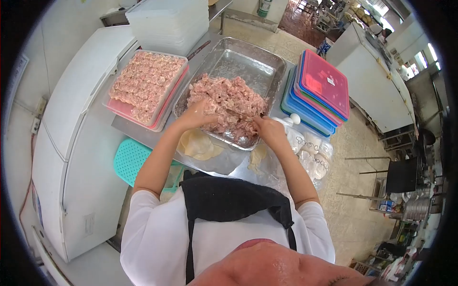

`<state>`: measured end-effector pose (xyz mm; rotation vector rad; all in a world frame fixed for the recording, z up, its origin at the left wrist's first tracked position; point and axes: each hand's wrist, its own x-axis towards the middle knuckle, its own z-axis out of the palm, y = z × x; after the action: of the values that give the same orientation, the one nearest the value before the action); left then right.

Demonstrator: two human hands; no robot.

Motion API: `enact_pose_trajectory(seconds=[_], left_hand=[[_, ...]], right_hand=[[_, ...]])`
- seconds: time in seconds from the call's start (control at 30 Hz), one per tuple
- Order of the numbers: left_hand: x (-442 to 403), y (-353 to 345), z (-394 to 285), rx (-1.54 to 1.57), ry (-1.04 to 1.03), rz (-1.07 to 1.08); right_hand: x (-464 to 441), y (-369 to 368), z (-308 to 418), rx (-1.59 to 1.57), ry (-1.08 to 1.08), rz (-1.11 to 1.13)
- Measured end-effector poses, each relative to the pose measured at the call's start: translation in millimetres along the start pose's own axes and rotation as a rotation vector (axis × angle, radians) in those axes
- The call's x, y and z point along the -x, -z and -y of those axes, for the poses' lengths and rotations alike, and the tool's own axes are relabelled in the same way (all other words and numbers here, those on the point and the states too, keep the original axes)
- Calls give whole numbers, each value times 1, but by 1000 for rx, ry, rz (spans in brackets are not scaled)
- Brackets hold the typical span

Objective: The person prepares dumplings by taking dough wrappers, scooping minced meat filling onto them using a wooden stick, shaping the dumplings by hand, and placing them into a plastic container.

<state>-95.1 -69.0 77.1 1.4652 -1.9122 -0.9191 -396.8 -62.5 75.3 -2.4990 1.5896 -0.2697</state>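
Note:
A large metal pan [248, 53] holds a heap of raw ground meat [229, 97] toward its near end. My right hand [269, 129] is closed around a thin, flat tool [240, 114], its blade lying over the meat; whether it is a knife or a spatula is unclear. On the pan's left side my left hand [200, 114] is curled at the edge of the meat, and what its fingers hold is hidden. Thin round dough wrappers [200, 144] lie on the metal table [164, 138] below my left hand. More wrappers [256, 157] lie near my right wrist.
At left stands a clear tray of shaped meat pieces [145, 78] in rows. Stacked clear containers [167, 26] rise behind it. Colored lids [324, 81] are piled at right, near marked plastic bags [310, 150]. A white freezer [81, 143] borders the left; a turquoise stool [131, 159] is below.

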Motion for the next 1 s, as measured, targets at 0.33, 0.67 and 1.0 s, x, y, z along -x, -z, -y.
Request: enact_pose_trajectory(seconds=[0.33, 0.67, 1.0], left_hand=[[15, 50, -53, 5, -460, 208], [43, 105, -20, 105, -319, 112], [90, 192, 39, -71, -305, 11]], right_hand=[[24, 69, 74, -621, 275, -23], [14, 91, 152, -78, 164, -249], [-9, 55, 246, -332, 105, -162]])
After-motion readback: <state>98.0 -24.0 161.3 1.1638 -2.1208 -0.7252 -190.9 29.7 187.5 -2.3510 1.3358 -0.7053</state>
